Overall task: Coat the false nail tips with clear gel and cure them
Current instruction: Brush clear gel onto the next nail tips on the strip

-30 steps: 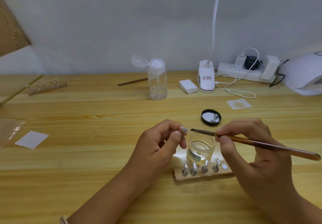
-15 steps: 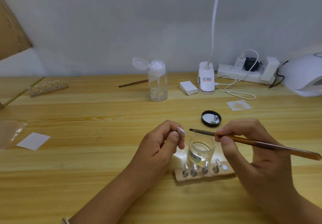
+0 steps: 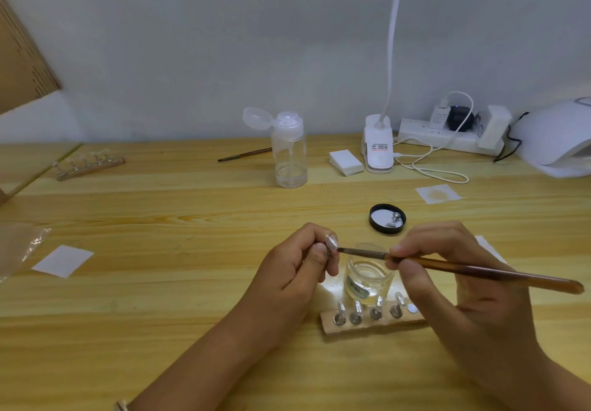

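Note:
My left hand (image 3: 295, 266) pinches a small stand carrying a false nail tip (image 3: 331, 241), held up above the table. My right hand (image 3: 454, 276) grips a brown-handled brush (image 3: 447, 266); its bristle tip touches the lower edge of that nail tip. Just below the brush stands an open glass jar of clear gel (image 3: 367, 278). In front of the jar lies a wooden holder strip (image 3: 371, 322) with several nail tips on metal stands. The white curing lamp (image 3: 559, 142) sits at the far right edge.
The jar's black lid (image 3: 387, 218) lies behind the jar with small metal parts in it. Further back are a pump bottle (image 3: 289, 151), a second brush (image 3: 244, 155), white pads (image 3: 346, 162), a clip lamp (image 3: 379, 145) and a power strip (image 3: 447, 137). Another holder strip (image 3: 89, 162) lies far left.
The brush tip has moved left across the jar and now touches the nail tip held in my left hand. The left hand has barely shifted.

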